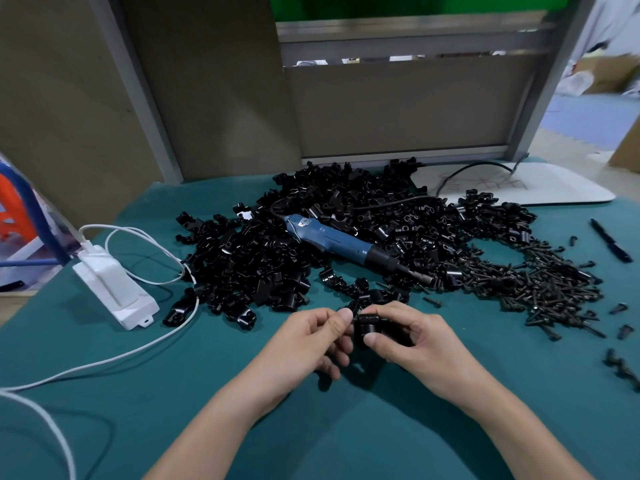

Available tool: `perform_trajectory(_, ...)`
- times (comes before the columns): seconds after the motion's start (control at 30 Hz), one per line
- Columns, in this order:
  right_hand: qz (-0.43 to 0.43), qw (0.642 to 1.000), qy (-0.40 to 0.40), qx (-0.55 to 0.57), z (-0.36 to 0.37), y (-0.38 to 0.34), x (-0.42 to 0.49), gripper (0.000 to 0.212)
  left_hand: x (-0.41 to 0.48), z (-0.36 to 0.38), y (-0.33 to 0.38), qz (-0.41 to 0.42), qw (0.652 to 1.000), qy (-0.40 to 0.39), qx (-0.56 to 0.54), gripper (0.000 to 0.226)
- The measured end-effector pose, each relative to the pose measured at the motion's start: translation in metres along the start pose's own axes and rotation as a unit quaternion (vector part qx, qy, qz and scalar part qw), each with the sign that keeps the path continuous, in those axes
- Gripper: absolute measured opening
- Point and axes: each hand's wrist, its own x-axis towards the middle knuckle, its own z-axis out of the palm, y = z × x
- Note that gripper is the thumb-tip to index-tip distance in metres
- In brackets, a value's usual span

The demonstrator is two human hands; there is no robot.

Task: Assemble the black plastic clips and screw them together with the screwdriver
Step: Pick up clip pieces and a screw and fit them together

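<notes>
My right hand (412, 336) grips a black plastic clip (367, 325) between thumb and fingers, just above the green mat. My left hand (317, 336) pinches something small and dark at the clip's left edge; it is too small to tell what. A big heap of black clips (263, 258) covers the middle of the mat. On the heap lies the blue electric screwdriver (341, 242), tip pointing right. A pile of dark screws (540, 285) spreads to the right of it.
A white power adapter (116, 289) with white cables lies at the left. A black pen (611, 240) lies at the far right, a white board (512, 183) at the back right. Loose screws (621, 367) are scattered near the right edge. Brown panels stand behind.
</notes>
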Motion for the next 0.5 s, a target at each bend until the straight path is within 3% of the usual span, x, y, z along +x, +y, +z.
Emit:
perform_trajectory(0.27, 0.012, 0.999, -0.025, -0.033, 0.0006, -0.0018, -0.0028, 0.023, -0.0029, -0.0081, 0.0031, -0.050, 0.997, -0.033, -0.050, 0.016)
perform_trajectory(0.37, 0.016, 0.999, -0.026, -0.026, 0.0002, -0.0050, -0.0017, 0.024, -0.0024, -0.0048, 0.0021, -0.015, 1.000, -0.012, -0.022, 0.015)
perform_trajectory(0.5, 0.032, 0.999, -0.039, 0.020, -0.0027, -0.0063, -0.0011, 0.027, -0.0014, -0.0017, 0.0010, 0.083, 0.991, 0.026, 0.098, 0.013)
